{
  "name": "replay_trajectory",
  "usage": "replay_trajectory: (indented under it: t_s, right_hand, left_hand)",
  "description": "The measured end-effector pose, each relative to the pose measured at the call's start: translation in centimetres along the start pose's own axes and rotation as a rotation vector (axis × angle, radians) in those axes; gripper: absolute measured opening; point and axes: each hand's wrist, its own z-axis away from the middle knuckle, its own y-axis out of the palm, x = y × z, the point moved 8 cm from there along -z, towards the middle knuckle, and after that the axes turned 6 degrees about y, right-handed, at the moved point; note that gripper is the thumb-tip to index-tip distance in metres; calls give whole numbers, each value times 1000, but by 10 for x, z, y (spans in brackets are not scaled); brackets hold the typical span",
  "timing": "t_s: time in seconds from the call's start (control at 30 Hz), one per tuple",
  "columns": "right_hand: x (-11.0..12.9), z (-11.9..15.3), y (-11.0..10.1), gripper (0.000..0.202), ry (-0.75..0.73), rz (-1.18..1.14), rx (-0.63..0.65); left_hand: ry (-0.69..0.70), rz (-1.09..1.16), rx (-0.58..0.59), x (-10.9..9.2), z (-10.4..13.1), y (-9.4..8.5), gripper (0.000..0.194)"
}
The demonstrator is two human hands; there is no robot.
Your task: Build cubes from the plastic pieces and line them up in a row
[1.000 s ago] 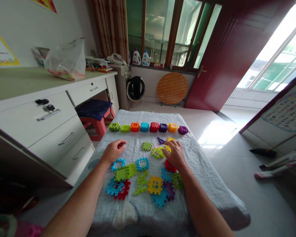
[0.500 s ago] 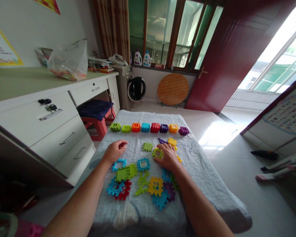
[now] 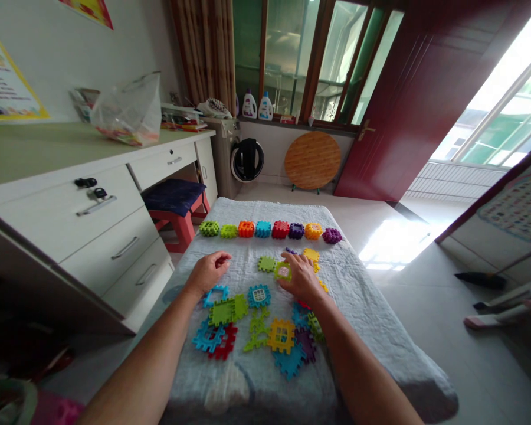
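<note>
My right hand [image 3: 301,276] is on a lime-green interlocking tile with a window [image 3: 283,271], its thumb at the near edge and fingers over the far right side. Just left of that lies a plain green tile [image 3: 266,264], close to it. Yellow tiles [image 3: 311,255] and a purple piece [image 3: 291,251] show around the fingers, partly covered. My left hand [image 3: 210,271] rests on the cloth with curled fingers, nothing visible in them. Near its wrist lies a blue frame tile [image 3: 216,294].
Several assembled block cubes, among them a red one [image 3: 280,229], line the far side of the cloth-covered table [image 3: 248,389]. Loose tiles lie nearer me, including a blue window tile [image 3: 259,296], a yellow tile [image 3: 282,335] and a red one [image 3: 224,343]. A desk [image 3: 110,206] stands left.
The windowed green tile under my right hand has shifted slightly away from me, closer to level with the plain green tile. My left hand stays nearly in place, its fingers curled slightly more.
</note>
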Motion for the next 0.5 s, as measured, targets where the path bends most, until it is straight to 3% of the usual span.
replay_trajectory:
  t_s: [0.13, 0.2, 0.27, 0.4, 0.5]
  right_hand:
    - [-1, -1, 2, 71, -41, -90, 9]
    - [-14, -2, -7, 67, -18, -179, -67]
    - [-34, -2, -22, 58, 42, -276, -193]
    - [-80, 2, -50, 42, 215, -426, -410]
    - [-99, 5, -54, 39, 311, -483, -460]
  left_hand:
    - [16, 1, -42, -5, 2, -4, 28]
    - [70, -33, -74, -20, 4, -7, 27]
    - [176, -81, -47, -48, 3, -3, 27]
    - [435, -200, 226, -119, -1, 35, 44]
    - [539, -337, 473, -153, -6, 77, 62]
